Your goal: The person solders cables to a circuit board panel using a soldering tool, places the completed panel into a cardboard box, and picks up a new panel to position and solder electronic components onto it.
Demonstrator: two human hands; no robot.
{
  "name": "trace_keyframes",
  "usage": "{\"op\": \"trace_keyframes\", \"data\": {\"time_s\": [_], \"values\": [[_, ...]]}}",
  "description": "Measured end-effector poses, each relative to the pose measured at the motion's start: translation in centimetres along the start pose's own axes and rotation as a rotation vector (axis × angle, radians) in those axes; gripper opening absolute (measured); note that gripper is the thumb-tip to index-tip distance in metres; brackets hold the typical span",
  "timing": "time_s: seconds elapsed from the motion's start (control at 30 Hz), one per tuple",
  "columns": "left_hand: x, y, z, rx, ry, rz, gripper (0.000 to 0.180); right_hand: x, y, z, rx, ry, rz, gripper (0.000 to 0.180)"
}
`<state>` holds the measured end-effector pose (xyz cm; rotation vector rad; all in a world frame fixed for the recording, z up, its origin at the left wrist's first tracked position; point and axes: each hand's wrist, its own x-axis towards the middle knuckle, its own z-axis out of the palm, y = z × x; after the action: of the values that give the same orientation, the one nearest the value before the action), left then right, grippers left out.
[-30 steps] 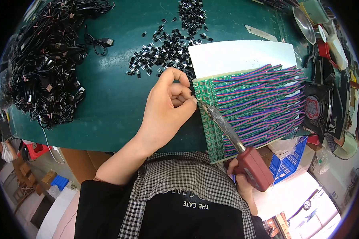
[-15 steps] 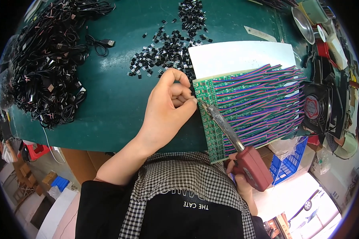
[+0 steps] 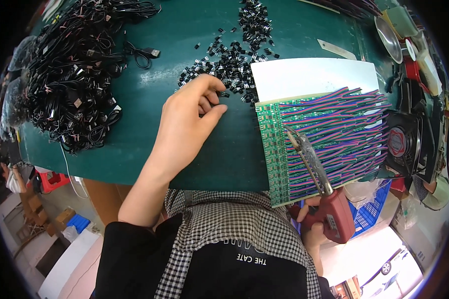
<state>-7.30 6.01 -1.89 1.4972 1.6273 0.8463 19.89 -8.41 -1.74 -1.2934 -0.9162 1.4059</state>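
Observation:
My left hand (image 3: 189, 112) is at the near edge of a pile of small black parts with metal pins (image 3: 242, 72). Its fingers are loosely curled, thumb and forefinger apart, with one of those parts lying by the fingertips. In my right hand (image 3: 312, 224) is a red soldering gun (image 3: 332, 217), its grip partly hiding the fingers. The gun's metal tip points up and left over a panel of green circuit boards (image 3: 274, 154). Blue, red, green and black wires (image 3: 334, 134) run rightward from the boards.
Black cables with plugs (image 3: 72, 74) are heaped on the left of the green table (image 3: 134, 114). A white sheet (image 3: 314, 74) shows behind the panel, a flat metal blade (image 3: 336, 49) beyond it. On the right stand a black fan (image 3: 401, 142) and a metal dish (image 3: 388, 40).
My left hand has moved left and away from the panel's edge toward the black parts. The soldering gun's tip has shifted right, off the board edge, over the wires.

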Motion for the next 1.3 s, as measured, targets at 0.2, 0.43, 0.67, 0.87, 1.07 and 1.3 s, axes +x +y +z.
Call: {"op": "trace_keyframes", "data": {"time_s": [0.2,0.43,0.67,0.87,1.07,1.3], "values": [[1.2,-0.4,0.3,0.406,-0.029,0.232,0.013,0.0,-0.4,0.6,-0.043,0.027,0.066,0.074],[1.2,-0.2,-0.3,0.579,-0.059,0.372,0.008,-0.1,-0.5,0.3,-0.048,0.013,0.082,0.077],[0.6,-0.1,-1.4,0.413,-0.074,0.187,0.007,0.1,-0.8,0.7,-0.042,-0.001,0.097,0.073],[0.3,0.5,-2.4,0.339,-0.175,0.101,0.008,-0.1,-0.6,0.4,-0.010,0.001,0.078,0.071],[-1.9,2.1,0.6,-0.685,-0.369,-0.374,0.016,0.2,-0.6,0.5,-0.009,0.011,0.092,0.067],[-2.3,2.2,2.7,-0.673,-0.273,-0.285,0.020,0.7,-0.7,0.4,-0.182,0.021,0.049,0.034]]}}
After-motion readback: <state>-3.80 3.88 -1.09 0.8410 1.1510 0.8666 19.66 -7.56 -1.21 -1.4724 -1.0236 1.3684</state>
